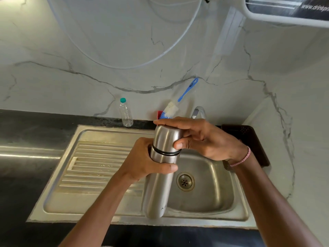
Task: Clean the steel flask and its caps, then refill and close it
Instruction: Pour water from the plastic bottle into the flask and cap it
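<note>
Both hands grip: left hand (142, 161) wraps steel flask (156, 193) body, right hand (204, 138) curls round outer cap (167, 136). Risk: smooth steel could slip during twisting, dropping flask into sink basin (210, 196).

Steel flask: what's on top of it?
Its steel cap, with the right hand curled round it. The left hand grips the flask near the black ring. The inside is covered.

Dark countertop (26, 132) with inset steel sink unit (124, 220): ribbed drainboard (99, 166) left, basin (204, 196) right; a green-capped plastic bottle (126, 114) stands at the back edge; a bottle brush (170, 110) leans on the wall; a dark tray (256, 139) lies right of the basin.
</note>
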{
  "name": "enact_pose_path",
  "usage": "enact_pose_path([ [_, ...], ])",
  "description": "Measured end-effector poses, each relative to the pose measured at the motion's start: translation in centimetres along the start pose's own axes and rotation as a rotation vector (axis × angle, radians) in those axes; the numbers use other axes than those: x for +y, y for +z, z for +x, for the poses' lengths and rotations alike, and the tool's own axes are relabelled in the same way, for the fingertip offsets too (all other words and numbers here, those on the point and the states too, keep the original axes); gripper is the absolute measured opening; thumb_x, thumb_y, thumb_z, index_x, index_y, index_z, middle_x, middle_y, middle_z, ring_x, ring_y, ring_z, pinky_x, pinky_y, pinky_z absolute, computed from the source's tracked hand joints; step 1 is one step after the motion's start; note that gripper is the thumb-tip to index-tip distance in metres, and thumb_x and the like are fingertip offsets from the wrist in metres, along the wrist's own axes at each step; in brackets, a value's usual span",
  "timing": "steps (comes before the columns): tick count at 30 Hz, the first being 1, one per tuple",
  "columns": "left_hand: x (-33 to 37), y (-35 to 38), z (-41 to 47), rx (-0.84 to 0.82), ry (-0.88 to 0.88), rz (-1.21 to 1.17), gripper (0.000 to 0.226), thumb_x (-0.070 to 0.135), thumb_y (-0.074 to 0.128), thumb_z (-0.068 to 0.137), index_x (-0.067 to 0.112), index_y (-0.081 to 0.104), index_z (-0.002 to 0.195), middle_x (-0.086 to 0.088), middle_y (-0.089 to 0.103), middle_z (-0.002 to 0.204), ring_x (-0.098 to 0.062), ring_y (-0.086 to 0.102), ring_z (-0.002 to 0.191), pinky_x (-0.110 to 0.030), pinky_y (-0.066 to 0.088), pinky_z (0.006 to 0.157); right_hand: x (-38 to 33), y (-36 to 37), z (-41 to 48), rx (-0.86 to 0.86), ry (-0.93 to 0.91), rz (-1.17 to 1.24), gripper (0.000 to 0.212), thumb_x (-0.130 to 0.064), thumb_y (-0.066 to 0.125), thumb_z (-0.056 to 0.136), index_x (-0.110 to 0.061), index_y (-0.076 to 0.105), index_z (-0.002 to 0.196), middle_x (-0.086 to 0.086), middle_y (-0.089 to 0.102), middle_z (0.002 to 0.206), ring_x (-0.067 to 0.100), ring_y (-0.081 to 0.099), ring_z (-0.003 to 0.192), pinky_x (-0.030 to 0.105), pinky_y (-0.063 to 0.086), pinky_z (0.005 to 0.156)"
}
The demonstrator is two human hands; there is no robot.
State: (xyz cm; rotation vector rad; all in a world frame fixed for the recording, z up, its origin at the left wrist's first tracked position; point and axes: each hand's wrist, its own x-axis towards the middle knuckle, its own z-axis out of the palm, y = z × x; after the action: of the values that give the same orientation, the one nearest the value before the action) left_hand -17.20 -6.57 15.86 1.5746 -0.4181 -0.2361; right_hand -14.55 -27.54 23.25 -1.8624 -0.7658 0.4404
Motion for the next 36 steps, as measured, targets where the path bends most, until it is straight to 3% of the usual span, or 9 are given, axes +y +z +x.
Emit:
enact_pose_path([
  [7,-0.3,-0.5,0.6,0.012,0.003,-0.181,0.06,0.022,0.089,0.058,-0.013,0.063,0.099,-0.045,0.06,0.091,-0.065,0.059,0.086,-0.056,0.052,0.077,-1.3,-0.5,0.8,-0.049,-0.079,-0.015,0.054,0.003,0.059,0.098,-0.004,0.045,0.149,0.008,0.052,0.151,0.014,0.049,0.141,0.028,0.046,0.108],
  [12,0.2,-0.6,0.4,0.123,-0.036,-0.128,0.037,0.028,0.089,0.053,0.017,0.078,0.087,-0.02,0.074,0.085,-0.035,0.072,0.078,-0.045,0.058,0.075,-1.1,0.2,1.7,0.014,-0.041,-0.072,0.055,-0.008,0.066,0.097,-0.011,0.05,0.149,0.005,0.06,0.142,0.017,0.061,0.129,0.04,0.054,0.104],
  [16,0.4,0.0,0.5,0.313,-0.06,0.202,0.03,0.032,0.097,0.057,0.023,0.077,0.077,0.003,0.076,0.071,-0.012,0.071,0.064,-0.029,0.056,0.066,-0.6,2.4,2.9,0.391,0.048,-0.488,0.058,-0.061,0.076,0.08,-0.026,0.064,0.124,-0.009,0.068,0.106,0.009,0.069,0.092,0.038,0.059,0.083],
  [20,0.2,0.0,0.9,0.411,-0.033,0.484,0.03,0.037,0.098,0.057,0.031,0.072,0.07,0.015,0.067,0.058,-0.005,0.063,0.053,-0.014,0.043,0.051,0.2,4.3,3.9,0.549,0.21,-0.815,0.08,-0.094,0.056,0.061,-0.028,0.04,0.103,-0.014,0.064,0.092,0.013,0.064,0.076,0.039,0.055,0.07],
  [24,-0.4,-1.3,0.8,0.328,-0.013,0.505,0.035,0.042,0.098,0.057,0.029,0.07,0.073,0.015,0.069,0.062,-0.005,0.066,0.057,-0.013,0.044,0.054,1.0,1.3,3.5,0.132,0.145,-0.182,0.099,-0.045,0.091,0.07,-0.033,0.033,0.149,-0.011,0.055,0.141,0.004,0.057,0.126,0.039,0.05,0.107],
  [27,-0.6,-1.5,0.6,0.301,0.0,0.454,0.035,0.051,0.091,0.054,0.031,0.068,0.071,0.012,0.069,0.062,-0.006,0.065,0.055,-0.014,0.045,0.053,1.5,0.5,3.2,-0.062,0.04,0.055,0.09,-0.005,0.087,0.078,-0.02,0.041,0.153,0.0,0.06,0.142,0.015,0.054,0.136,0.043,0.043,0.115],
  [30,-0.9,-1.2,0.4,0.313,0.025,0.46,0.033,0.052,0.089,0.054,0.034,0.068,0.072,0.012,0.07,0.063,-0.009,0.067,0.056,-0.014,0.047,0.054,2.0,1.3,3.6,0.145,0.016,-0.041,0.061,-0.016,0.093,0.074,-0.018,0.066,0.128,-0.004,0.07,0.119,0.014,0.066,0.117,0.042,0.052,0.104],
  [33,-0.9,-0.6,0.5,0.377,0.022,0.551,0.039,0.043,0.097,0.056,0.04,0.061,0.068,0.022,0.067,0.061,-0.002,0.065,0.056,-0.01,0.043,0.053,2.2,3.9,4.3,0.51,0.097,-0.485,0.052,-0.059,0.087,0.068,-0.021,0.063,0.094,-0.009,0.064,0.085,0.011,0.063,0.079,0.037,0.055,0.072],
  [36,-0.9,-0.8,0.6,0.343,0.046,0.529,0.032,0.048,0.092,0.057,0.037,0.067,0.073,0.022,0.067,0.061,-0.002,0.066,0.057,-0.012,0.045,0.052,2.3,4.4,4.4,0.502,0.052,-0.459,0.062,-0.062,0.087,0.067,-0.02,0.057,0.103,-0.009,0.063,0.096,0.008,0.064,0.088,0.033,0.057,0.077],
])
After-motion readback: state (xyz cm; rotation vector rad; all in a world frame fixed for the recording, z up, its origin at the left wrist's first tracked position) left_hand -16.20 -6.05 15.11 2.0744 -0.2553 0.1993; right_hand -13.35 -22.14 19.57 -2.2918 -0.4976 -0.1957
